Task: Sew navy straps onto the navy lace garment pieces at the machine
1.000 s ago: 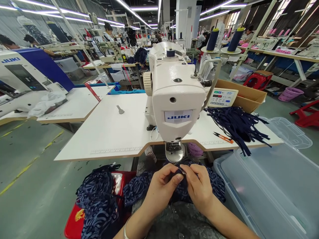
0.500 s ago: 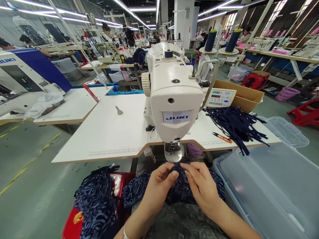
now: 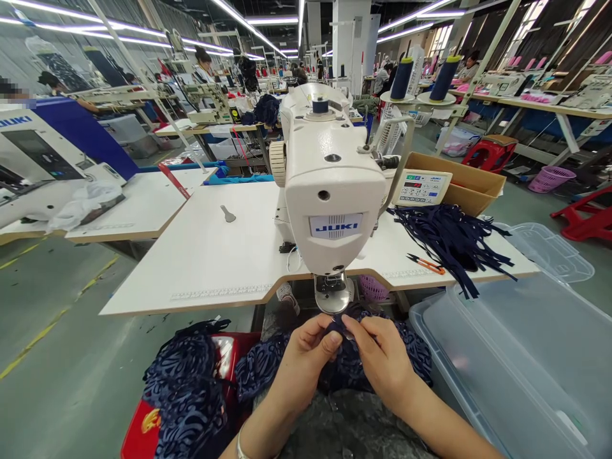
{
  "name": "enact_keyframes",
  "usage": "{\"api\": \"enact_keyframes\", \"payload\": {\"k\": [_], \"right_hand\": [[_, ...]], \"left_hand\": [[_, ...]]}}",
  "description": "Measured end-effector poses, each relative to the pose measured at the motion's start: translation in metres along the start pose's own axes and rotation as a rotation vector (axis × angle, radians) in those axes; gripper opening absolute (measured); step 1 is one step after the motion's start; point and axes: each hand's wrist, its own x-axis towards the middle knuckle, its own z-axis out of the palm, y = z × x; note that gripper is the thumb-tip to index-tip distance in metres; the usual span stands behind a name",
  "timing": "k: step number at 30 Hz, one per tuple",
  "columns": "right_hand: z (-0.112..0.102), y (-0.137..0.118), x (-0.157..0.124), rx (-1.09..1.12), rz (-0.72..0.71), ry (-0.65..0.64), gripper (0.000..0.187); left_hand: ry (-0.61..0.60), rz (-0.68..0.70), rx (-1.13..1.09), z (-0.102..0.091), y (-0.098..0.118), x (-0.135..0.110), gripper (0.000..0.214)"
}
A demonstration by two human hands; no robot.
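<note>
Both of my hands are close together just below the metal sewing plate (image 3: 333,299) of a white JUKI sewing machine (image 3: 332,191). My left hand (image 3: 308,354) pinches a small piece of dark navy fabric (image 3: 337,324) between thumb and fingers. From the other side, my right hand (image 3: 382,354) has its fingertips closed on the same fabric, near the plate's front edge. Patterned navy fabric (image 3: 351,360) hangs beneath and behind my hands, over my lap. The exact edge being gripped is partly hidden by my fingers.
A red stool or bin (image 3: 136,424) at left carries a heap of patterned fabric (image 3: 186,382). Navy strips (image 3: 452,236) and orange-handled thread snips (image 3: 425,263) lie on the right of the white table (image 3: 215,255). A clear plastic box (image 3: 521,357) stands at right.
My right hand has shifted slightly left, its fingers drawing in closer to my left hand on the fabric. My left hand stays almost where it was.
</note>
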Motion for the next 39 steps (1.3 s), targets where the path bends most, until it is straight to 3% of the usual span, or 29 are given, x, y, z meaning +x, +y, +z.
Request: {"api": "enact_keyframes", "payload": {"k": [7,11,16,20,23,27,30,34,39], "right_hand": [[-0.001,-0.003,0.005,-0.013,-0.063,0.037,0.051],[-0.007,0.0,0.013,0.023,-0.062,0.057,0.04],[-0.022,0.012,0.025,0.114,0.266,0.15,0.028],[-0.034,0.018,0.03,0.453,0.457,-0.068,0.028],[-0.038,0.018,0.034,0.657,0.433,-0.273,0.018],[-0.033,0.017,0.039,0.74,0.402,-0.253,0.019],[-0.026,0.015,0.038,0.801,0.413,-0.321,0.016],[-0.02,0.01,0.034,0.747,0.483,-0.344,0.016],[-0.022,0.015,0.031,0.48,0.486,-0.326,0.022]], "left_hand": [[-0.041,0.03,0.071,0.001,0.0,-0.002,0.019],[-0.108,-0.004,0.078,0.006,0.0,-0.005,0.02],[-0.086,-0.029,0.073,0.004,0.0,-0.004,0.019],[-0.088,0.023,0.173,0.001,0.004,-0.003,0.017],[-0.096,0.085,0.307,0.0,0.008,-0.005,0.015],[-0.13,0.178,0.51,0.0,0.013,-0.006,0.02],[-0.152,0.241,0.643,0.003,0.016,-0.005,0.022],[-0.208,0.187,0.715,0.007,0.015,-0.003,0.024],[-0.191,0.061,0.739,0.009,0.012,-0.004,0.024]]}}
